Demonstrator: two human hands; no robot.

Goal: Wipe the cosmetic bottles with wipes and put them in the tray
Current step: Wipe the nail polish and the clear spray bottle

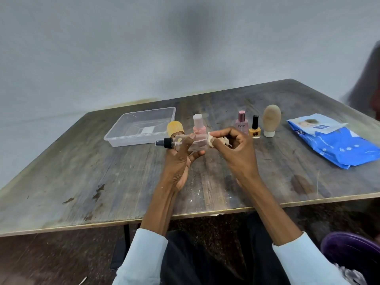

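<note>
The left hand (181, 155) grips a clear spray bottle (185, 141) held on its side above the bench (82, 171), black nozzle pointing to 9 o'clock. The right hand (232, 149) pinches a crumpled wipe (218, 140) against the bottle's base end.

Risks, as judged:
- The bottle is smooth and held by fingertips and thumb only; pressure from the wipe at one end could lever it out of the grip and drop it onto the bench.
- It hangs just in front of the pink bottle (199, 125) and a yellow-capped item (174, 129); a slip or wide stroke could topple them.
- A finger near the nozzle could trigger a spray, if any liquid remains; the contents cannot be told.
- The row at 1 o'clock, namely the DGZ bottle (241, 122), the orange nail polish (255, 128) and the beige tube (271, 122) standing on its cap, is narrow-based and easily knocked by a reaching arm.

Containers:
- The clear tray (123, 138) sits at 11 o'clock of the hands; it holds no bottles, only a white label visible at its floor.
- The blue wipes pack (337, 145) lies at 2 o'clock, its flap apparently lifted; wipes may dry if it is left so.
</note>
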